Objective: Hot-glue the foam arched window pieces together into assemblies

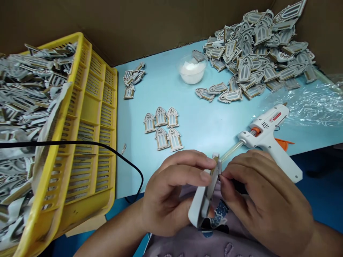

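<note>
Both my hands meet low in the middle, just off the table's front edge. My left hand [168, 194] is closed round a white window-shaped piece [204, 200], seen edge on and standing tilted. My right hand [264, 200] pinches at the piece's upper edge with thumb and forefinger; whatever is in that pinch is too small to make out. Several finished window pieces [164, 127] lie in two short rows on the light blue table [203, 121] just beyond my hands.
A white hot-glue gun [268, 137] with an orange trigger lies to the right. At the far right sits a big heap of window pieces [257, 53]. Also here: a small clear bowl [192, 67], a full yellow crate [88, 117] at left, a black cable [80, 143], crumpled plastic film [313, 103].
</note>
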A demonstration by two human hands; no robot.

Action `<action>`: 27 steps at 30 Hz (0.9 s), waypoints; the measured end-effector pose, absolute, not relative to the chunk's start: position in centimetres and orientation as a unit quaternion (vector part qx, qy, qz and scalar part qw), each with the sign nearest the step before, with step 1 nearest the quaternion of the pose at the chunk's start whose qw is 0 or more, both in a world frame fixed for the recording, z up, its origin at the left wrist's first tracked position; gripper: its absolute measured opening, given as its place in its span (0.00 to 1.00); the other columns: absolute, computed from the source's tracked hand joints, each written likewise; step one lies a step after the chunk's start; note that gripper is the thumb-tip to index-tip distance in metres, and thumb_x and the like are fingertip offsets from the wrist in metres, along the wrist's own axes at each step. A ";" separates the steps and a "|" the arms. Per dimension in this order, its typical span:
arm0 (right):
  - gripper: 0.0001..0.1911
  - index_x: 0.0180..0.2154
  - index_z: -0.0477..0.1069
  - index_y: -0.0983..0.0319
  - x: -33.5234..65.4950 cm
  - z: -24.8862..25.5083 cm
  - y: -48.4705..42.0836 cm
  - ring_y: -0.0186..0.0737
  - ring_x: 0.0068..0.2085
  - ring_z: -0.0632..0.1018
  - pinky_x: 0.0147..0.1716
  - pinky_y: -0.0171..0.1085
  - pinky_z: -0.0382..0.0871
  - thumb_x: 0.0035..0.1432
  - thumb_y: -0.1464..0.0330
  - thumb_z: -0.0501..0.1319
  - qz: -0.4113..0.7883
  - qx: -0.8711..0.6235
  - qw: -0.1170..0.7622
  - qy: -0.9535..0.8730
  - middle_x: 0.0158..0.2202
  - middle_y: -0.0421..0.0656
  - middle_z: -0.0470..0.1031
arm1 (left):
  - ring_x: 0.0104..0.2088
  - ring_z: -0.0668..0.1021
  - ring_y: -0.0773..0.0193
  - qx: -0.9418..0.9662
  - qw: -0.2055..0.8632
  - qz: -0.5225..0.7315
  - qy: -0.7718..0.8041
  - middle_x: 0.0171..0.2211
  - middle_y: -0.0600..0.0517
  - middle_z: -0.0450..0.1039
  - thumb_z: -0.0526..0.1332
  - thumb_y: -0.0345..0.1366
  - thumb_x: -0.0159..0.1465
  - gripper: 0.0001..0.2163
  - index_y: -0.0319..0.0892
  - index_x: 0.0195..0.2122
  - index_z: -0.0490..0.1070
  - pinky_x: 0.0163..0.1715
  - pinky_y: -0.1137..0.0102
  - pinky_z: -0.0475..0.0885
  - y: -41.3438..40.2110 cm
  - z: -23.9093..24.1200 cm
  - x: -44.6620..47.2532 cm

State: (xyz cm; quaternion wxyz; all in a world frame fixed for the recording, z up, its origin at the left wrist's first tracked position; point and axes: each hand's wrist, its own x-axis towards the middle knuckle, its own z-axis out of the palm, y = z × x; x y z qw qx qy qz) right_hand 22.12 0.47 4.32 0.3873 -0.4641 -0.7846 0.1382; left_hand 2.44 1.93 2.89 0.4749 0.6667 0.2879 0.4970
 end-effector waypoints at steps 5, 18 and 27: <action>0.06 0.32 0.63 0.63 23.0 4.6 1.2 0.36 0.32 0.70 0.33 0.41 0.67 0.61 0.77 0.55 0.208 -0.431 0.374 -0.794 0.28 0.42 0.67 | 0.51 0.77 0.58 0.614 0.529 0.508 0.291 0.50 0.48 0.76 0.74 0.40 0.58 0.22 0.52 0.54 0.73 0.51 0.64 0.75 2.4 2.9 2.6; 0.10 0.41 0.77 0.65 23.3 5.2 1.5 0.39 0.38 0.75 0.42 0.46 0.68 0.57 0.81 0.66 0.116 -0.417 0.351 -0.830 0.36 0.45 0.76 | 0.51 0.79 0.59 0.526 0.615 0.505 0.300 0.52 0.48 0.76 0.72 0.37 0.60 0.22 0.50 0.55 0.72 0.50 0.67 0.76 2.8 2.3 2.0; 0.09 0.40 0.77 0.69 23.0 5.2 1.2 0.44 0.37 0.74 0.39 0.50 0.66 0.57 0.82 0.63 0.074 -0.403 0.339 -0.847 0.35 0.47 0.76 | 0.52 0.76 0.62 0.601 0.560 0.506 0.262 0.50 0.48 0.75 0.75 0.34 0.56 0.23 0.47 0.53 0.74 0.51 0.71 0.73 3.1 2.7 2.2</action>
